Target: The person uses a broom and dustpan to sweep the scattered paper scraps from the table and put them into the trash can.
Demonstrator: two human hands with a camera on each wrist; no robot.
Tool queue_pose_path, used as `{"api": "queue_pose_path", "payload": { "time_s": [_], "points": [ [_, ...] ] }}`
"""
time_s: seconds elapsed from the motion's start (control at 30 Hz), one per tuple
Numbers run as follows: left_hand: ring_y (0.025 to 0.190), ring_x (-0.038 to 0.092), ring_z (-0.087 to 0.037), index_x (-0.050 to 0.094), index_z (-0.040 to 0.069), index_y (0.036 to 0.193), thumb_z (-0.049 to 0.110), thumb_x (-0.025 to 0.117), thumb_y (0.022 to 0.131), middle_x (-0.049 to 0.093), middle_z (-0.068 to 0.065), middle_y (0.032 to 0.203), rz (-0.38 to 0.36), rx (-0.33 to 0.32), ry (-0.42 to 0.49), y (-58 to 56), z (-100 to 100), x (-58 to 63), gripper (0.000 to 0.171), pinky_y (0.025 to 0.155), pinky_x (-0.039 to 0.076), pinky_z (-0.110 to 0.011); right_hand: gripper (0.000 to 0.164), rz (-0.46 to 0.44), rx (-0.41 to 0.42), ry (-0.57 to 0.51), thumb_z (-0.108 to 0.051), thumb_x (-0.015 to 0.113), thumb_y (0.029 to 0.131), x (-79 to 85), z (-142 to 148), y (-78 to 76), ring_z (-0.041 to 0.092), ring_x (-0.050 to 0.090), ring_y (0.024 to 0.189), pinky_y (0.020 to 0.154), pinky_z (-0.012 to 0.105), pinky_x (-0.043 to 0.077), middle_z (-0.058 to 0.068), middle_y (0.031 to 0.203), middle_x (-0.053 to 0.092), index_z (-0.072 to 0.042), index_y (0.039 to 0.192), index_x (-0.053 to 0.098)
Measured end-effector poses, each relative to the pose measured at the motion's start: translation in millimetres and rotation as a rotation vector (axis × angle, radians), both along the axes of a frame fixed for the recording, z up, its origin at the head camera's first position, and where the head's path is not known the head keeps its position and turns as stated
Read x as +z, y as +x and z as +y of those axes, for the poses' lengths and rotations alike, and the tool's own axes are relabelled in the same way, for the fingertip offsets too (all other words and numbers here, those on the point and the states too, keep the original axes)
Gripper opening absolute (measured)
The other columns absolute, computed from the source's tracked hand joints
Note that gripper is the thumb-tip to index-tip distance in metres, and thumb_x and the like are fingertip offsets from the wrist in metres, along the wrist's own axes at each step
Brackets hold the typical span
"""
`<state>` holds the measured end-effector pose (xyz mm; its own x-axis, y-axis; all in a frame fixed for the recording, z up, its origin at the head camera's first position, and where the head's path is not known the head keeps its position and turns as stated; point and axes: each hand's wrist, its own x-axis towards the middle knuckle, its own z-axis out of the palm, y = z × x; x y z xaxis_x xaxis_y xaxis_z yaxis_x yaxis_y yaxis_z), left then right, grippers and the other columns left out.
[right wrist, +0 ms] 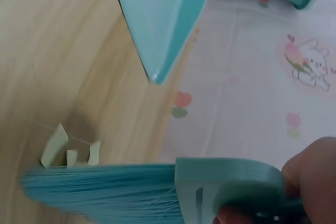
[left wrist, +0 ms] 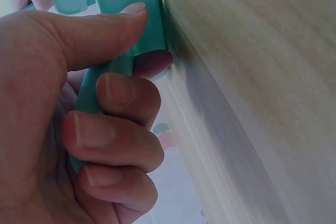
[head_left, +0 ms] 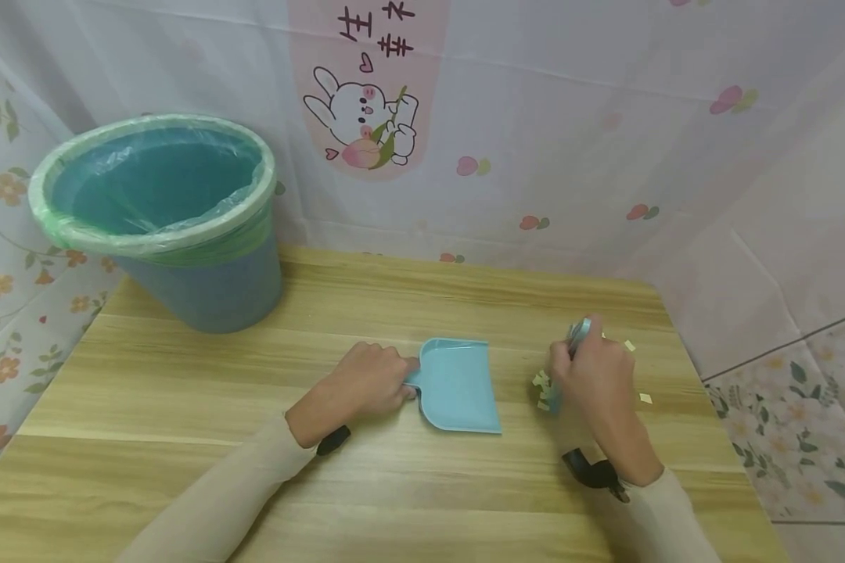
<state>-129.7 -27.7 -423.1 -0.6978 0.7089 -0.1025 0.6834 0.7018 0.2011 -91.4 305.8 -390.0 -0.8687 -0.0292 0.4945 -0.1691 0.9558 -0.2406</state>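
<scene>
Left hand [head_left: 368, 381] has its fingers curled round the handle of a blue dustpan [head_left: 459, 389], thumb pressed along it, pan just right of centre in the head view. Right hand [head_left: 596, 375] is further right, fingers gripping a blue brush [right wrist: 105, 190], bristles right by some pale scraps [right wrist: 55, 146]. Lined bin [head_left: 218, 293]'s upper left, on the wooden table [head_left: 408, 493].

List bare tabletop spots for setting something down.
Bare: wood-grain tabletop between the lined trash bin and dustpan, beyond the left hand; also the near strip between the sleeves. Crowded: around the right hand, with hand brush and paper scraps.
</scene>
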Motion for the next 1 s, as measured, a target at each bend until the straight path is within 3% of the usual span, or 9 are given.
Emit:
{"api": "queue_pose_path", "payload": {
  "time_s": [0.1,0.33,0.43,0.57,0.63,0.7,0.83,1.0],
  "points": [
    [0.062,0.043,-0.015,0.076,0.013,0.113,0.039,0.074,0.105,0.054,0.002,0.07,-0.006,0.001,0.001,0.0,0.1,-0.9,0.027,0.055,0.041,-0.032,0.015,-0.03,0.048,0.006,-0.007,0.054,0.095,3.2,6.6,-0.4,0.016,0.032,0.042,0.039,0.034,0.027,-0.003,0.054,0.033,0.006,0.099,0.049],
    [0.061,0.043,-0.015,0.075,0.013,0.111,0.039,0.075,0.105,0.054,0.002,0.07,-0.002,-0.004,0.008,0.3,-0.1,-1.7,0.026,0.054,0.041,-0.032,0.012,-0.036,0.399,0.132,-0.003,0.067,0.097,7.8,23.9,2.3,0.005,0.046,0.049,0.045,0.027,0.033,-0.007,0.064,0.053,-0.004,0.105,0.059],
    [0.061,0.043,-0.015,0.075,0.013,0.11,0.039,0.075,0.105,0.054,0.002,0.07,0.001,-0.002,0.004,0.4,0.0,-1.4,0.026,0.054,0.041,-0.033,0.012,-0.002,0.452,0.144,-0.005,0.066,0.096,5.7,28.0,4.5,0.006,0.051,0.05,0.045,0.025,0.034,-0.006,0.065,0.056,-0.005,0.106,0.058],
    [0.061,0.043,-0.015,0.075,0.013,0.11,0.038,0.075,0.105,0.053,0.002,0.07,-0.01,-0.001,0.009,0.6,0.2,-1.1,0.026,0.055,0.04,-0.032,0.012,0.055,0.375,0.135,-0.012,0.059,0.095,5.4,30.1,8.3,0.002,0.036,0.045,0.042,0.025,0.027,-0.009,0.057,0.047,-0.003,0.103,0.056],
    [0.062,0.043,-0.016,0.075,0.013,0.111,0.038,0.075,0.105,0.054,0.002,0.07,-0.015,-0.001,0.013,0.7,0.3,-1.3,0.025,0.055,0.04,-0.032,0.011,0.072,0.321,0.136,-0.015,0.055,0.094,6.8,29.7,10.5,0.001,0.024,0.047,0.043,0.026,0.022,-0.01,0.055,0.037,-0.004,0.096,0.052],
    [0.062,0.044,-0.016,0.075,0.013,0.111,0.038,0.075,0.105,0.054,0.002,0.071,-0.015,-0.002,0.017,0.7,0.3,-1.3,0.026,0.055,0.04,-0.032,0.012,0.084,0.277,0.131,-0.016,0.051,0.093,8.7,27.6,12.6,0.003,0.021,0.048,0.043,0.028,0.02,-0.01,0.054,0.032,-0.004,0.089,0.048],
    [0.062,0.045,-0.016,0.075,0.012,0.112,0.038,0.074,0.106,0.054,0.001,0.071,-0.003,-0.005,0.018,0.6,0.1,-1.3,0.026,0.055,0.042,-0.032,0.013,0.0,0.131,0.115,-0.015,0.05,0.088,11.4,16.7,21.1,0.008,0.016,0.051,0.044,0.03,0.017,-0.012,0.057,0.022,-0.01,0.083,0.038],
    [0.062,0.045,-0.016,0.076,0.012,0.113,0.039,0.074,0.106,0.053,0.001,0.07,0.003,-0.003,0.02,0.3,-0.4,-0.4,0.027,0.054,0.042,-0.032,0.013,-0.102,0.007,0.06,-0.011,0.052,0.084,11.2,-2.2,24.7,0.012,0.019,0.05,0.043,0.031,0.018,-0.01,0.056,0.023,-0.009,0.086,0.039]
  ]
}}
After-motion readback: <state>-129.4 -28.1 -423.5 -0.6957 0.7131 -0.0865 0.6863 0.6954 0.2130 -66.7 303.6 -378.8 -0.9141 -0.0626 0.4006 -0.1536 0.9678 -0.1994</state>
